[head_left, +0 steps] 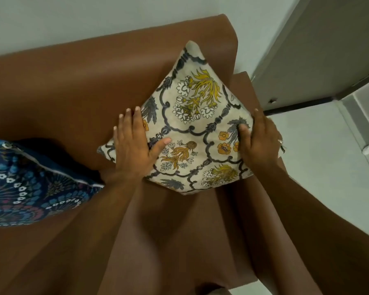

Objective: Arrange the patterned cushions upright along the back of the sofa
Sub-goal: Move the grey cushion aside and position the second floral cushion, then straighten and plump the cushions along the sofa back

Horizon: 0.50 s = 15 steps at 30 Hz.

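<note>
Head view: a cream cushion (pixel 197 122) with yellow flowers and dark curly lines is held at the middle right of the frame, standing on one corner against the brown sofa (pixel 73 81) back. It is pressed between both hands, likely so it can be set straight. The left hand (pixel 134 147) is laid flat and open on its left edge, thumb on the front. The right hand (pixel 259 141) is wrapped around its right corner, gripping it. A blue cushion (pixel 30 184) with small white flowers is seen lying at the lower left, not yet upright. The cushions look soft and puffy; the sofa looks smooth.
</note>
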Tool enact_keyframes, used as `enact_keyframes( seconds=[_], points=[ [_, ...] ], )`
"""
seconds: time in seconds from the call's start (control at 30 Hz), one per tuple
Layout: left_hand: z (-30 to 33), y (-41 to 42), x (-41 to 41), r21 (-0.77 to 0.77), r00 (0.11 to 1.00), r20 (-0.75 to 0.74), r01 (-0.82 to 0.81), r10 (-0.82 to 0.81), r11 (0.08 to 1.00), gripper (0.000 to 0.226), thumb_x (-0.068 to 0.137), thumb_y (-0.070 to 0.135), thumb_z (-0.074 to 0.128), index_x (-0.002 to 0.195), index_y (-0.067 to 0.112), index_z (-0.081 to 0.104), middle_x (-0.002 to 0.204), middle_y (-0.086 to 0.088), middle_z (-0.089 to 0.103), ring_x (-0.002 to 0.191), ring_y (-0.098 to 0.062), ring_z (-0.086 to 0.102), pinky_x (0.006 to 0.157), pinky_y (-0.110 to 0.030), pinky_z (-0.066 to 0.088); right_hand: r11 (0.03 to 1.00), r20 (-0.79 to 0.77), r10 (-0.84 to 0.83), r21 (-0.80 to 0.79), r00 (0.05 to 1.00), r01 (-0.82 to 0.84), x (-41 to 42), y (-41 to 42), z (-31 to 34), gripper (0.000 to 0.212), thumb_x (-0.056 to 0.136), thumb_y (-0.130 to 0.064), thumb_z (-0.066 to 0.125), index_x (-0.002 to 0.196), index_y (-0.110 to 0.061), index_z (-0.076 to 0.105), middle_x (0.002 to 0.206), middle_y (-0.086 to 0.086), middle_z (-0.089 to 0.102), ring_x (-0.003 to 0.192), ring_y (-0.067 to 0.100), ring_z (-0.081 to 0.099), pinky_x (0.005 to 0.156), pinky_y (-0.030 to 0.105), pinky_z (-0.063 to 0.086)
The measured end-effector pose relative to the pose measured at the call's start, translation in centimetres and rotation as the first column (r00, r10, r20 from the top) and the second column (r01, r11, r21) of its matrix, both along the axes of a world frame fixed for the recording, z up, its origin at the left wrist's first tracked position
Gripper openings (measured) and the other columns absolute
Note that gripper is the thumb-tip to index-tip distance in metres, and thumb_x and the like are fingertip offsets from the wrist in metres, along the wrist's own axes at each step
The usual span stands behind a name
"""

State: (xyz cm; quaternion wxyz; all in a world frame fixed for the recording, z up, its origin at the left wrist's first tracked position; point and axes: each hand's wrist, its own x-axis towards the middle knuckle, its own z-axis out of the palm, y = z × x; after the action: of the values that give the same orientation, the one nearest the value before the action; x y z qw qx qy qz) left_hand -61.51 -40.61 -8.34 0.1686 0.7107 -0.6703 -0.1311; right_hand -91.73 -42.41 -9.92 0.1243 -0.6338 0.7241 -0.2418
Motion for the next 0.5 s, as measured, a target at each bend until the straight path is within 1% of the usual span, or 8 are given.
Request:
enact_keyframes(
  seconds=[0.03,0.1,0.17,0.23,0.3,0.37,0.43,0.5],
  points=[
    [0.2,0.2,0.2,-0.003,1.0,-0.003,0.004,-0.004,1.0,0.11,0.085,0.085,0.032,0.161,0.01,0.008,0.169,-0.02,0.014,0.156,-0.037,0.01,0.123,-0.062,0.012,1.0,0.003,-0.029,0.003,1.0,0.029,-0.2,0.4,0.2,0.093,0.093,-0.077,0.011,0.15,-0.01,0.04,0.148,0.018,0.05,0.14,0.038,0.043,0.112,0.062,0.035],
    [0.9,1.1,0.7,-0.009,1.0,-0.015,0.022,-0.022,1.0,0.11,0.085,0.085,0.032,0.161,0.01,0.006,0.169,-0.019,0.012,0.157,-0.035,0.007,0.125,-0.058,0.009,0.999,0.015,-0.041,-0.015,0.999,0.041,0.2,1.8,1.1,0.091,0.095,-0.075,0.015,0.151,-0.007,0.039,0.153,0.02,0.044,0.144,0.038,0.038,0.115,0.061,0.032],
    [1.9,2.7,1.1,-0.006,0.999,-0.044,-0.005,0.005,1.0,0.113,0.083,0.088,0.03,0.161,0.01,0.007,0.17,-0.018,0.011,0.157,-0.033,0.006,0.126,-0.054,0.007,0.996,0.047,-0.04,-0.082,0.998,0.044,1.8,3.7,2.3,0.086,0.098,-0.07,0.024,0.15,-0.004,0.039,0.154,0.024,0.041,0.145,0.04,0.036,0.114,0.061,0.033],
    [2.6,4.6,2.3,0.008,0.996,-0.076,-0.056,0.056,0.998,0.115,0.082,0.09,0.028,0.161,0.009,0.009,0.17,-0.018,0.013,0.157,-0.033,0.007,0.125,-0.052,0.007,0.988,0.105,-0.026,-0.146,0.994,0.041,4.4,5.8,3.4,0.078,0.1,-0.065,0.031,0.149,-0.004,0.04,0.155,0.025,0.038,0.146,0.04,0.034,0.115,0.06,0.033],
    [3.1,6.6,4.3,0.039,0.995,-0.065,-0.075,0.077,0.996,0.114,0.083,0.089,0.029,0.161,0.008,0.012,0.169,-0.019,0.016,0.157,-0.035,0.01,0.125,-0.055,0.011,0.975,0.155,0.047,-0.22,0.987,-0.012,7.8,7.5,4.4,0.071,0.101,-0.06,0.038,0.145,-0.004,0.044,0.153,0.028,0.039,0.145,0.041,0.035,0.115,0.058,0.034],
    [3.9,8.7,7.0,0.079,0.996,-0.009,-0.089,0.09,0.993,0.113,0.083,0.088,0.03,0.161,0.008,0.015,0.168,-0.02,0.018,0.156,-0.037,0.012,0.124,-0.058,0.014,0.959,0.181,0.153,-0.264,0.972,-0.102,11.8,9.1,5.1,0.068,0.102,-0.057,0.041,0.14,-0.002,0.048,0.149,0.029,0.043,0.141,0.042,0.04,0.113,0.056,0.038],
    [5.0,10.2,10.0,0.091,0.993,0.041,-0.111,0.108,0.99,0.112,0.083,0.088,0.03,0.16,0.008,0.019,0.167,-0.021,0.02,0.155,-0.039,0.015,0.123,-0.059,0.017,0.943,0.213,0.256,-0.27,0.943,-0.195,15.9,10.3,5.7,0.067,0.102,-0.055,0.043,0.139,-0.001,0.051,0.144,0.027,0.049,0.138,0.041,0.045,0.11,0.055,0.042],
    [6.5,11.2,13.5,0.081,0.987,0.088,-0.142,0.135,0.987,0.112,0.083,0.089,0.029,0.16,0.008,0.022,0.166,-0.022,0.023,0.155,-0.04,0.017,0.122,-0.06,0.019,0.924,0.222,0.356,-0.229,0.908,-0.306,20.3,11.4,5.9,0.071,0.101,-0.057,0.044,0.139,0.002,0.053,0.14,0.025,0.053,0.133,0.037,0.049,0.108,0.049,0.045]
  ],
)
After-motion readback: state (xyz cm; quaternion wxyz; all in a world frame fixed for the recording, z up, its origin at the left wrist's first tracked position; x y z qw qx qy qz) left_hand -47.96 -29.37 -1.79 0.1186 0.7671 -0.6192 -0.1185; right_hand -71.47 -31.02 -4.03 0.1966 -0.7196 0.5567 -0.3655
